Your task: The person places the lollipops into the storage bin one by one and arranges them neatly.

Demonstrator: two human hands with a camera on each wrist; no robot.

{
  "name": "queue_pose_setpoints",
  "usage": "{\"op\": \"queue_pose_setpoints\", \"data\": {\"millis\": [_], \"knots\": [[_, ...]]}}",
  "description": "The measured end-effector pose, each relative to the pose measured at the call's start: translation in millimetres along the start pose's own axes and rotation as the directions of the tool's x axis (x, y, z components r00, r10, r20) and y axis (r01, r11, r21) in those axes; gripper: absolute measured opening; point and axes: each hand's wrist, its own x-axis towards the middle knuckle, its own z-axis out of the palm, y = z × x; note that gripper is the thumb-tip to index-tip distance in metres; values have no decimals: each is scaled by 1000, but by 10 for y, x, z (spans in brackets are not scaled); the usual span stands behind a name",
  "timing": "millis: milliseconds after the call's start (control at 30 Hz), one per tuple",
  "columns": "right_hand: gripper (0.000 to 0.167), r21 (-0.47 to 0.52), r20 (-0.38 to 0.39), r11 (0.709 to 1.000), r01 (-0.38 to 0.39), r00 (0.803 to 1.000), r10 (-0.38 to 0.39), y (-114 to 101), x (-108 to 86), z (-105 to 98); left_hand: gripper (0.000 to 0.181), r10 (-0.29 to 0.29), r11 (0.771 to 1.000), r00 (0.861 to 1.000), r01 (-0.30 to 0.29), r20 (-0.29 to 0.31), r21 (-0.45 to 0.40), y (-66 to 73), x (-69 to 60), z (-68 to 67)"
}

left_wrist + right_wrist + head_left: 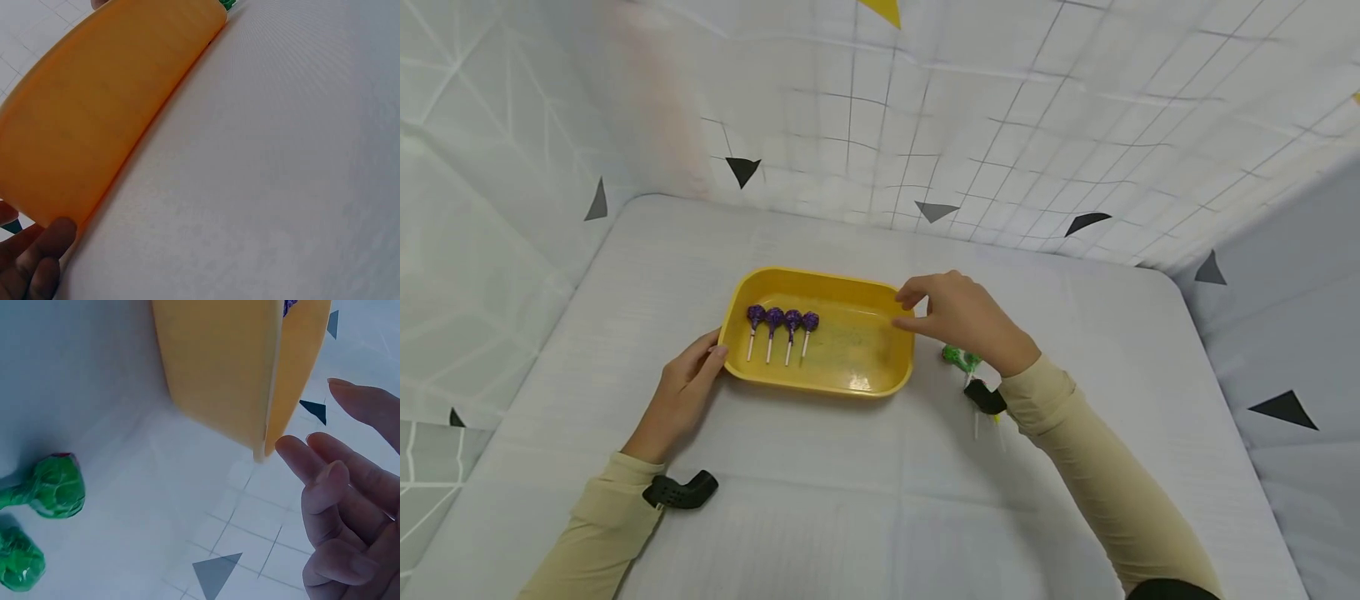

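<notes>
A yellow tray lies on the table. Inside its left part several purple-wrapped lollipops stand in a row, sticks toward the person. My left hand holds the tray's near left corner, thumb and fingers against its outer walls; the left wrist view shows those fingers on the wall. At the tray's right end hovers my right hand, thumb and fingers parted, with nothing between them. Green-wrapped lollipops lie on the table beneath the right wrist, partly hidden in the head view.
A white cloth covers the table. White curtains with grid lines and dark triangles surround it on the back and sides. A bit of yellow shows beside the right wrist's black strap. Both wrists wear black camera mounts.
</notes>
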Motion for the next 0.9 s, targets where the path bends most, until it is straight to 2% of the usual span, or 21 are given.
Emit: {"op": "queue_pose_setpoints", "data": {"millis": [467,900], "knots": [[34,-10,-20,999,-40,999,40,281,-193,-10,54,1,1000,1000,-1,-1,0,15,2,-1],[31,-37,12,996,-77,997,78,543,-323,138,55,-5,1000,1000,5,-2,1,26,-1,1]]}}
